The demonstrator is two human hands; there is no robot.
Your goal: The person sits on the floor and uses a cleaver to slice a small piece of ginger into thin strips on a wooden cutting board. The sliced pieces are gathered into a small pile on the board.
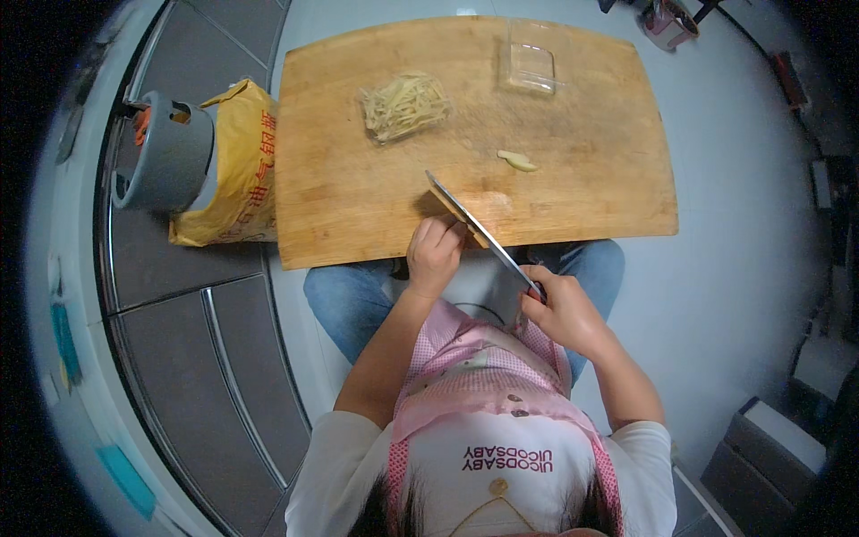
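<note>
My right hand (564, 309) is closed round the handle of a kitchen knife (497, 248), whose long blade slants up and left over the near edge of the wooden board (349, 197). Close against the blade's left side, my left hand (435, 257) has its fingers bent at a pale yellow vegetable piece (480, 238), mostly hidden by fingers and blade. Farther off lies a loose pale yellow chunk (517, 161). Pale cut strips (407, 105) are heaped at the board's far left, seemingly in a clear plastic tray.
A clear plastic container (530, 72) sits at the board's far right. Left of the board stand a grey gas cylinder (170, 152) and a yellow printed sack (237, 170), beside dark cabinet fronts (201, 268). My knees (344, 300) are under the near edge. A small bucket (669, 25) stands far right.
</note>
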